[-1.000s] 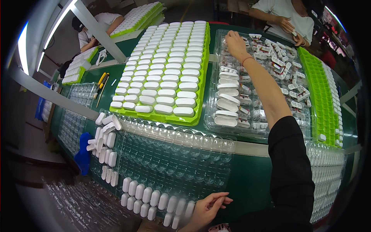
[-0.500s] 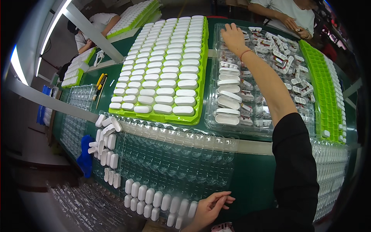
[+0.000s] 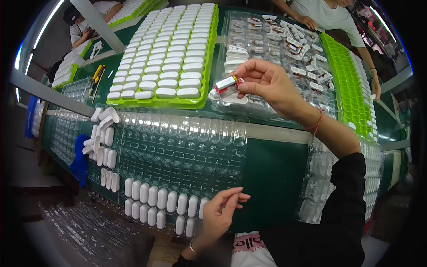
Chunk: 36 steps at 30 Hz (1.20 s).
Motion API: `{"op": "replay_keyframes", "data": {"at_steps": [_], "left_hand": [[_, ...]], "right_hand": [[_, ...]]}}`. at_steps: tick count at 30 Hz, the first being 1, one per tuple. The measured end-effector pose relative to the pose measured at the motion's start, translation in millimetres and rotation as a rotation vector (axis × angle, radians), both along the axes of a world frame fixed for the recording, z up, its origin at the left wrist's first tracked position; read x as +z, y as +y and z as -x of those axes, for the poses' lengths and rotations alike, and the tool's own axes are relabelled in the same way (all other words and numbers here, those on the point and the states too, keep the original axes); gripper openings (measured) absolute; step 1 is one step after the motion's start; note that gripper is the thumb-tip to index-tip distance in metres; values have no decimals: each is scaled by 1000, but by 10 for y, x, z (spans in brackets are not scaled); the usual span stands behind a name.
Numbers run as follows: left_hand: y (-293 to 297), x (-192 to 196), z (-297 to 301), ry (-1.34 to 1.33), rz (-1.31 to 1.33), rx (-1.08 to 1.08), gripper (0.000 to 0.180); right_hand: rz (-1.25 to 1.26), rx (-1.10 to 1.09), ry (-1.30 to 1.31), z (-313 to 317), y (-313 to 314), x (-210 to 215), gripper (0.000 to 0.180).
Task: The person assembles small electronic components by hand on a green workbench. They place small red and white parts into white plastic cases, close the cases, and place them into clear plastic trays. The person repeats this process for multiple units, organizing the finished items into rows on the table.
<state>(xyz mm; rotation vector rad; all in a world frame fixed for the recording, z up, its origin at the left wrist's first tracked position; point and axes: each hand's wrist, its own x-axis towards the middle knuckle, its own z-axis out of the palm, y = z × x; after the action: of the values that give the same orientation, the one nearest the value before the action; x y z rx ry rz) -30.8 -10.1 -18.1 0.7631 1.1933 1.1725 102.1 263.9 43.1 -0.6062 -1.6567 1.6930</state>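
Observation:
My right hand [image 3: 271, 86] pinches a small electronic assembly [image 3: 226, 85] between thumb and fingers. It has a silver battery-like block, red parts and a pale rounded end. It hangs above the near left edge of a clear plastic tray [image 3: 284, 100] that holds similar assemblies and white shells. My left hand [image 3: 221, 209] is at the lower middle, its fingers loosely bent and apart with nothing visible in them. Beside it, two rows of white oval cases [image 3: 162, 199] stand along the near edge of a clear blister tray [image 3: 178, 155].
A lime-green tray [image 3: 201, 104] full of white cases lies at the back left. Another green tray [image 3: 340, 82] lies right. Loose white shells [image 3: 104, 133] pile by a blue object [image 3: 79, 160]. Yellow-handled cutters [image 3: 98, 73] lie far left. Two people sit across the table.
My right hand has come back from the far end of the clear tray, now with an assembly in its fingers. The view has shifted; my left hand stays by the white cases.

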Motion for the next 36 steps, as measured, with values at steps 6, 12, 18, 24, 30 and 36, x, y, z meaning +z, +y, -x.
{"op": "replay_keyframes", "data": {"at_steps": [6,12,18,24,30,36], "left_hand": [[-81,164,57,92,-275,261,39],[-169,127,-13,259,-463,288,38],[-182,140,-73,580,-661,310,28],[-61,193,-106,686,-763,216,33],[-128,157,-148,471,-623,147,36],[-95,232,-103,616,-655,91,31]], "right_hand": [[55,154,43,-292,-1037,-3,22],[238,191,53,-398,-1647,-243,23],[-671,91,-119,-481,-1631,-173,38],[-960,-4,-101,-526,-1739,-207,35],[-630,76,-88,-514,-1749,-103,33],[-349,180,-63,-537,-1746,-80,32]]}}
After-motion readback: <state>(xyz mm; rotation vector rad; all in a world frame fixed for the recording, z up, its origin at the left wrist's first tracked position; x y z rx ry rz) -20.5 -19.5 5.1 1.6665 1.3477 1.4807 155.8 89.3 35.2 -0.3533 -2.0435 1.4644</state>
